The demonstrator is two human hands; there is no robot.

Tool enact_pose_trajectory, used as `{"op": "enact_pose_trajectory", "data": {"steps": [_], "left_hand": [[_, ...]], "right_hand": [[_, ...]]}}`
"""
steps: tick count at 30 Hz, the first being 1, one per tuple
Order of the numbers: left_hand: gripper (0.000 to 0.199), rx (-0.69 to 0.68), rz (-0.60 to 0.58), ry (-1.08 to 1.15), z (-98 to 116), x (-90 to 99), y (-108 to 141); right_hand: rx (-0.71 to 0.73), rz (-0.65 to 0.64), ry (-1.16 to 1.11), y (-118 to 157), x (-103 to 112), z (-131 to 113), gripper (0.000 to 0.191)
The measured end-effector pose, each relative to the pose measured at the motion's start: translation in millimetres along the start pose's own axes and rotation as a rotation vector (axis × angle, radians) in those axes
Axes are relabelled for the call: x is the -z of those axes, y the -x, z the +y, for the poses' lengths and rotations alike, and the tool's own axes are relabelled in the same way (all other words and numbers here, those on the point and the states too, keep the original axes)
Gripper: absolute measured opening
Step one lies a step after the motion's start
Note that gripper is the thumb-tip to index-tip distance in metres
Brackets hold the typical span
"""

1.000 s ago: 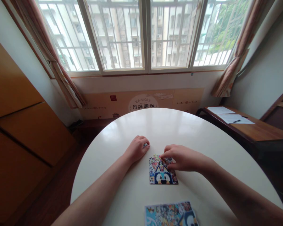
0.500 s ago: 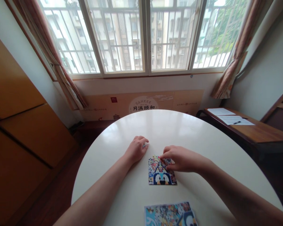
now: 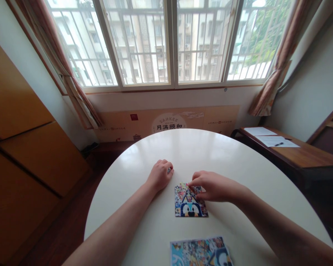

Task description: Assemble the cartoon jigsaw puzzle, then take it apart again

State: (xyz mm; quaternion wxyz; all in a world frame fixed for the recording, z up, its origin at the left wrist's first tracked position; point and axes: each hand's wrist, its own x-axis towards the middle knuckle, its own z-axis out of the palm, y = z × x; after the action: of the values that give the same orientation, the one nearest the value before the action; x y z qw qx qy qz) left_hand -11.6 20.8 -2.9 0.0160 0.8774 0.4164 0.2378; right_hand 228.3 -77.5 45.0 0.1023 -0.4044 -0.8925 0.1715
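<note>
A partly built jigsaw puzzle (image 3: 180, 199) lies flat on the white round table, with a blue cartoon dog's face at its near side and a crowded pattern above. Its far edge is uneven. My right hand (image 3: 211, 186) rests over the puzzle's right side; the index fingertip touches the far edge and the thumb is apart from it, on the right part. Left of and beyond the puzzle, my left hand (image 3: 160, 175) is curled on the table around small patterned jigsaw pieces (image 3: 169, 170), mostly hidden by the fingers.
Nearest me lies a printed picture sheet (image 3: 199, 251) of the same design, cut off by the frame. The white round table (image 3: 122, 173) stands before a barred window. On the right, a wooden desk (image 3: 313, 151) bears papers (image 3: 277, 141) and a pen.
The fingers of my left hand have drawn in slightly and the hand sits a touch further left. My right hand and the puzzle have hardly moved.
</note>
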Motion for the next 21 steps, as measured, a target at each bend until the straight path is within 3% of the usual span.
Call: {"op": "enact_pose_trajectory", "data": {"steps": [9, 15, 17, 21], "left_hand": [[0.013, 0.011, -0.005, 0.003, 1.1, 2.5, 0.7], [0.016, 0.058, 0.034, 0.024, 14.4, 17.0, 1.4], [0.018, 0.035, -0.001, 0.037, 26.6, 23.2, 4.8], [0.013, -0.028, -0.187, 0.053, 53.0, 31.8, 13.8]], "right_hand": [[0.005, 0.008, -0.004, 0.5, -1.3, 1.7, 0.026], [0.023, 0.013, -0.008, 0.5, -1.0, 1.1, 0.025], [0.021, 0.011, -0.007, 0.0, -0.6, 0.3, 0.025], [0.008, -0.002, -0.017, -0.8, 0.2, -1.6, 0.028]]}}
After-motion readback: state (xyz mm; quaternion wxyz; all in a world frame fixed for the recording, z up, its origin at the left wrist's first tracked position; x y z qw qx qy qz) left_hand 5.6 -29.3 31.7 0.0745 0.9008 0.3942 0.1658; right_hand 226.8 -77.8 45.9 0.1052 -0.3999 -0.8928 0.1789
